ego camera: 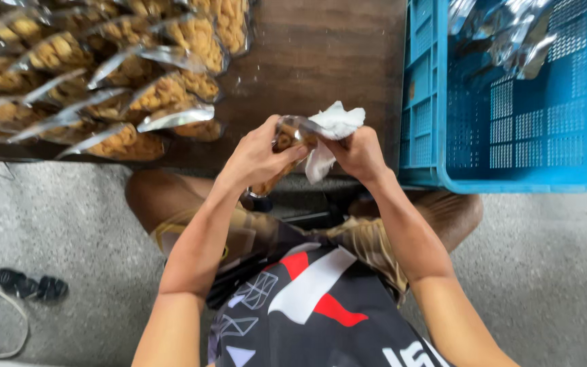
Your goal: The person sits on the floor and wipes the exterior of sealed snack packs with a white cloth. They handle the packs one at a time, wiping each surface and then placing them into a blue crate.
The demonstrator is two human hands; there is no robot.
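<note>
The left hand is closed around a snack bag. The bag's long way tilts, top end toward the far right. The right hand pinches a white cloth against that top.

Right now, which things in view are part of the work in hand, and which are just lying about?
In hand:
left hand gripping a clear snack pouch
right hand holding a white cloth against it
filled pouches lined up on the wooden table
blue crate with a few pouches

Lying about:
dark sandals on the floor
white cable
</note>
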